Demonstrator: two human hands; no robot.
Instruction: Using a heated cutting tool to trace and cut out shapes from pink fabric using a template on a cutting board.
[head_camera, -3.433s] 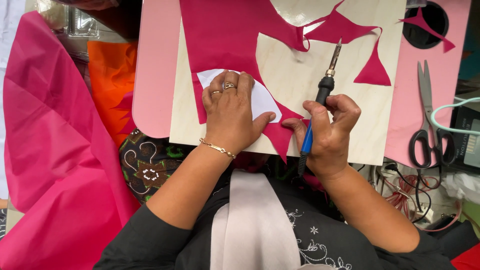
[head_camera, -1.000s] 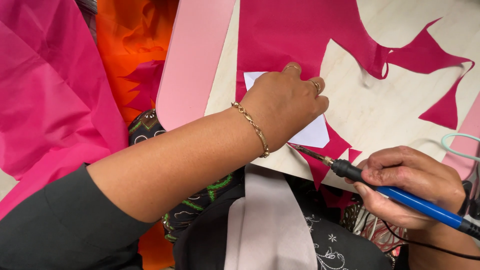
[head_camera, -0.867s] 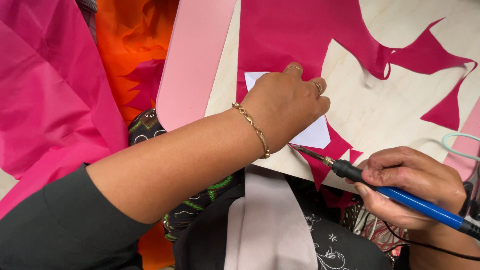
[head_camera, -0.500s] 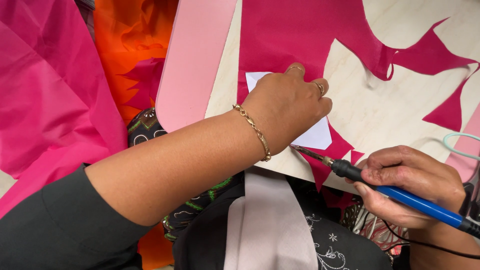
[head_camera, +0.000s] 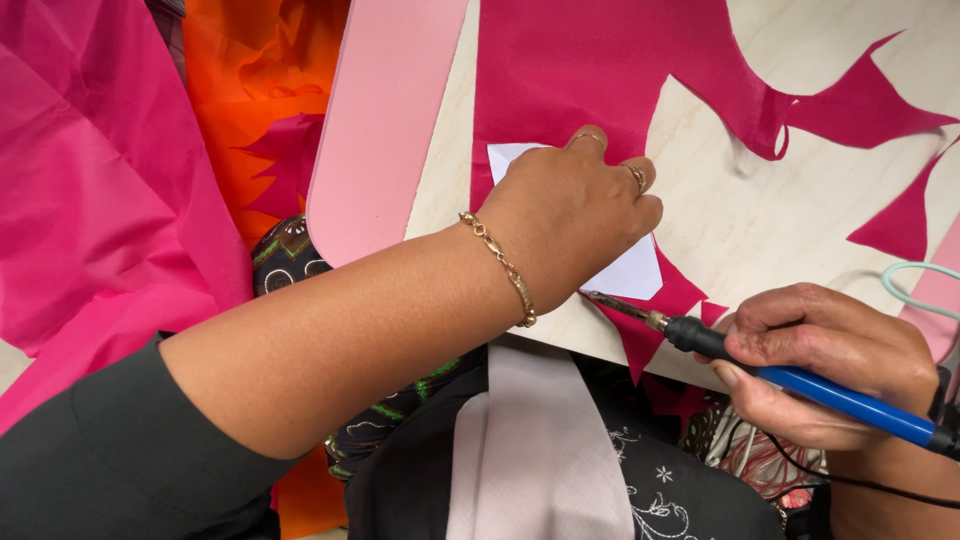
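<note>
Bright pink fabric (head_camera: 90, 200) lying bunched at left, orange fabric (head_camera: 255, 90) showing beyond it, pale pink foam board (head_camera: 385, 130) leaning alongside, light blue cord (head_camera: 905, 280) looping at right edge.

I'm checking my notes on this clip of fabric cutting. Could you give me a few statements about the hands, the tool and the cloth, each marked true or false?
1. The left hand presses flat on a white template. True.
2. The right hand holds scissors. False: it holds a blue-handled hot tool.
3. The tool's tip meets the magenta fabric at the template's edge. True.
4. The fabric lies on a metal tray. False: it lies on a pale wooden board.
5. The left wrist is bare. False: it wears a gold bracelet.
</note>
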